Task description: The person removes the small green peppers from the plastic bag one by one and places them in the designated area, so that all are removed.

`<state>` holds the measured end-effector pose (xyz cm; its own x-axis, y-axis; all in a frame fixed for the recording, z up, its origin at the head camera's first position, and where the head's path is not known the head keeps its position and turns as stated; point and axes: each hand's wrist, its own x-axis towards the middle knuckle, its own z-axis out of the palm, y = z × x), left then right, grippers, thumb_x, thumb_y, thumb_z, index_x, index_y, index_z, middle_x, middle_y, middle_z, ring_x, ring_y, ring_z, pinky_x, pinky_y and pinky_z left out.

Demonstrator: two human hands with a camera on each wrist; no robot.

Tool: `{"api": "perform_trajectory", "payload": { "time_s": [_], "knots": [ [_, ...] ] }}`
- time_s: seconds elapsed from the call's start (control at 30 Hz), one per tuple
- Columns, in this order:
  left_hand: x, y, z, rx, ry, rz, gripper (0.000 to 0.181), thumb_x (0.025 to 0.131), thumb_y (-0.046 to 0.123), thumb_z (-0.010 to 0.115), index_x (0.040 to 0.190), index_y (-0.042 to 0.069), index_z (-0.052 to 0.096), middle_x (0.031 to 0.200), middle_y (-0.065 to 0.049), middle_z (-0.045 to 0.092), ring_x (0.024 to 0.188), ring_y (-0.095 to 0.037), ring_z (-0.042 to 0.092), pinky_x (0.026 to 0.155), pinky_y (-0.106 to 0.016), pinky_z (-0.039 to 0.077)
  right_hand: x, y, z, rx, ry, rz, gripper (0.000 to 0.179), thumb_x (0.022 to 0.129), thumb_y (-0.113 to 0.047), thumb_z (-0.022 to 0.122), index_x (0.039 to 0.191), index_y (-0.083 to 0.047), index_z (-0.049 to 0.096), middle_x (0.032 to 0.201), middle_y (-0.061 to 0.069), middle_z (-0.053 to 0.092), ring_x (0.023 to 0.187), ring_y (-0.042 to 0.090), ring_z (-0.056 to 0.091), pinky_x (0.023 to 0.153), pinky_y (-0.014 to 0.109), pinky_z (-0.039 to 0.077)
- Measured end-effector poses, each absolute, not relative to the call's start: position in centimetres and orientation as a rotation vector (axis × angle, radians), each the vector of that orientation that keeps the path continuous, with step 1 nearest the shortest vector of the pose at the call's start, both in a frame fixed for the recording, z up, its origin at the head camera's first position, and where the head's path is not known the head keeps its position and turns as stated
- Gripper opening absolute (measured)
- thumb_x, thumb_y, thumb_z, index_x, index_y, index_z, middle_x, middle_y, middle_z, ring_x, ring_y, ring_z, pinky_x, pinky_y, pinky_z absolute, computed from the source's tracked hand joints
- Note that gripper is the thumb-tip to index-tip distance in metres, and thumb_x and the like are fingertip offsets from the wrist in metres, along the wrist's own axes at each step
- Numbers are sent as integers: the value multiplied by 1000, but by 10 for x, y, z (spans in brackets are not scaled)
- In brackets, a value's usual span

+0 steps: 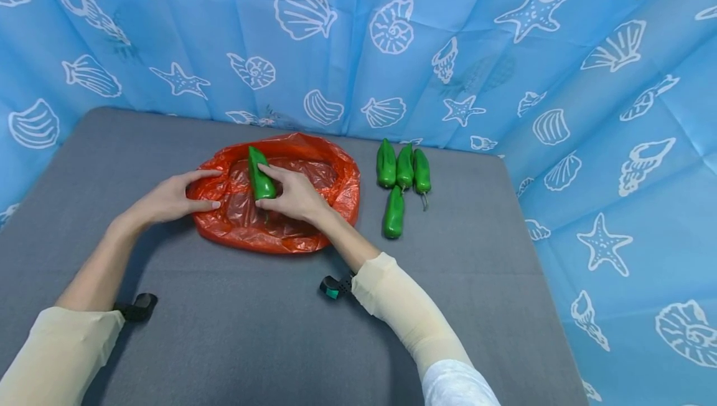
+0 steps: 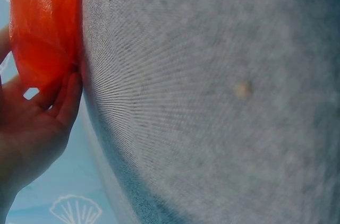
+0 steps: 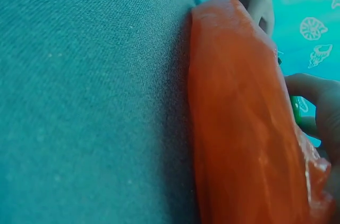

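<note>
A red plastic bag (image 1: 280,241) lies spread with its mouth facing up and its rim rolled into a ring. At its left end, my left hand (image 1: 168,199) holds the rim between thumb and fingers; in the left wrist view the fingers wrap the bag's end (image 2: 45,27). Over the bag's opening, my right hand (image 1: 297,194) pinches a green pepper (image 1: 260,175) between thumb and fingers, the pepper tilted with its tip toward the back. In the right wrist view the bag's side (image 3: 239,112) hides most of that pepper (image 3: 296,108).
Right of the bag, three green peppers (image 1: 404,166) lie side by side on the grey table (image 1: 252,331). One more pepper (image 1: 394,213) lies just in front of them. A blue curtain (image 1: 347,38) with white shell prints hangs along the back and right edges.
</note>
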<state>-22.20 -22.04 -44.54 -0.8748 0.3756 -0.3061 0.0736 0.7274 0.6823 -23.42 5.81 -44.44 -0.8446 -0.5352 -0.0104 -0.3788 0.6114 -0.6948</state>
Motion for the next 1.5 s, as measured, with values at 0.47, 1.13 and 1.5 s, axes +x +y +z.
{"api": "perform_trajectory", "payload": {
  "time_s": [0.47, 1.13, 1.5],
  "knots": [
    [-224, -219, -443, 320, 2507, 952, 84, 93, 42, 69, 156, 6, 27, 154, -39, 20, 137, -59, 22, 105, -74, 24, -228, 75, -441, -768, 2600, -1203, 71, 89, -27, 77, 151, -19, 44, 147, 8, 51, 97, 14, 58, 75, 19, 51],
    [-223, -221, -444, 331, 2504, 972, 84, 93, 41, 70, 156, 6, 26, 154, -38, 20, 137, -59, 23, 105, -74, 24, -219, 105, -431, -743, 2634, -1245, 72, 88, -24, 77, 152, -20, 43, 156, 4, 41, 110, 14, 59, 86, 33, 56],
    [-221, -220, -446, 345, 2492, 1004, 82, 93, 38, 69, 156, 5, 27, 153, -38, 23, 136, -58, 27, 106, -72, 27, -208, 119, -434, -719, 2727, -1332, 72, 87, -21, 75, 151, -18, 44, 153, 5, 44, 110, 18, 59, 87, 39, 57]
  ]
}}
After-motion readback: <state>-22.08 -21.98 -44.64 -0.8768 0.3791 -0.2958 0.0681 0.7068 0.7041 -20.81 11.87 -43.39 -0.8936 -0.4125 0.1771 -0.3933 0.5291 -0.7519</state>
